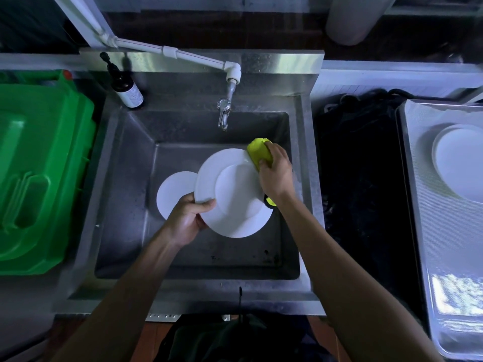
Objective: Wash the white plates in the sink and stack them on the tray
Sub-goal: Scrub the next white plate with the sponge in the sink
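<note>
A steel sink (pixel 125 178) fills the middle of the view and serves as the reference for everything else. To its left stands a large green plastic bin (pixel 44 173), its lid close against the sink's outer wall. To the right of the sink, past a dark cloth-covered stretch (pixel 360 184), lies a metal tray (pixel 423 231) that carries one white plate (pixel 460 163), partly cut off by the frame edge. A white pipe (pixel 167 50) runs along the back of the sink and drops to a metal tap (pixel 224 113) that hangs over the rear of the basin. Over the middle of the basin a large white plate (pixel 230 194) is held tilted, face up. The left hand (pixel 187 220) grips its lower left rim, thumb curled over the top surface and fingers beneath. The right hand (pixel 275 176) is closed round a yellow-green sponge (pixel 257 152) and presses it against the plate's upper right rim. A smaller white plate (pixel 173 192) lies on the sink floor to the left, partly hidden under the held plate and the left hand. A dark pump bottle (pixel 125 87) stands on the sink's back left corner ledge. A small yellow-and-black object (pixel 269 201) shows just beneath the right wrist inside the basin; what it is cannot be told.
</note>
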A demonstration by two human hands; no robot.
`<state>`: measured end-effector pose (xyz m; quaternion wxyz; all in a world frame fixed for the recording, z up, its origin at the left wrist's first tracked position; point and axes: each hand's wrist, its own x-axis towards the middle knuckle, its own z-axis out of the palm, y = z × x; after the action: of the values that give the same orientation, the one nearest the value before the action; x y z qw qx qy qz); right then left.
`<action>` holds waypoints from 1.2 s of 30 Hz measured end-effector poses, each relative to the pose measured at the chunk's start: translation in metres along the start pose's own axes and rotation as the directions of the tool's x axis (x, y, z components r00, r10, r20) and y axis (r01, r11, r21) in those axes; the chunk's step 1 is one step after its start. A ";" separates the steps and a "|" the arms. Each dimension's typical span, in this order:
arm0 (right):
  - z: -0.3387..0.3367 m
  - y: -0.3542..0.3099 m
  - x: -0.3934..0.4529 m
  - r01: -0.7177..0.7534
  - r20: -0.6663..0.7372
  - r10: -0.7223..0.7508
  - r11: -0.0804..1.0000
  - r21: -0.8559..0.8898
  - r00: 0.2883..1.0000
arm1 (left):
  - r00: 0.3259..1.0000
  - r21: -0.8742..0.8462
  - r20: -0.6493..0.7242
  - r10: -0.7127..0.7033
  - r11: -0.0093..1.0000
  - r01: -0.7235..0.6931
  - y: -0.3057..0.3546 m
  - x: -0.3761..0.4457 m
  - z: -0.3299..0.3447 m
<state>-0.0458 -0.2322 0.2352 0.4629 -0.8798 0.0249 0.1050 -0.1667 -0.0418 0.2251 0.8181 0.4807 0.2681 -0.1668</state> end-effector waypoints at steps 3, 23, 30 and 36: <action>0.006 -0.008 -0.005 0.060 0.008 -0.060 0.998 -0.033 0.998 | 1.000 0.017 -0.001 -0.024 1.000 0.024 0.001 0.002 0.001; 0.060 -0.037 -0.053 0.336 0.099 -0.328 0.937 -0.091 0.940 | 0.999 0.040 -0.039 0.032 0.999 -0.030 0.006 0.012 -0.006; 0.062 -0.028 -0.055 0.313 0.063 -0.309 0.948 -0.062 0.949 | 0.998 0.061 -0.068 0.016 0.998 -0.012 0.014 0.018 -0.012; 0.062 -0.021 -0.055 0.261 0.030 -0.260 0.963 -0.061 0.965 | 0.998 0.128 -0.063 0.012 0.992 -0.004 0.023 0.027 -0.018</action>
<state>-0.1061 -0.1725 0.2301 0.4445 -0.8886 -0.0995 0.0536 -0.1381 -0.0158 0.2182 0.7773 0.5381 0.2811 -0.1648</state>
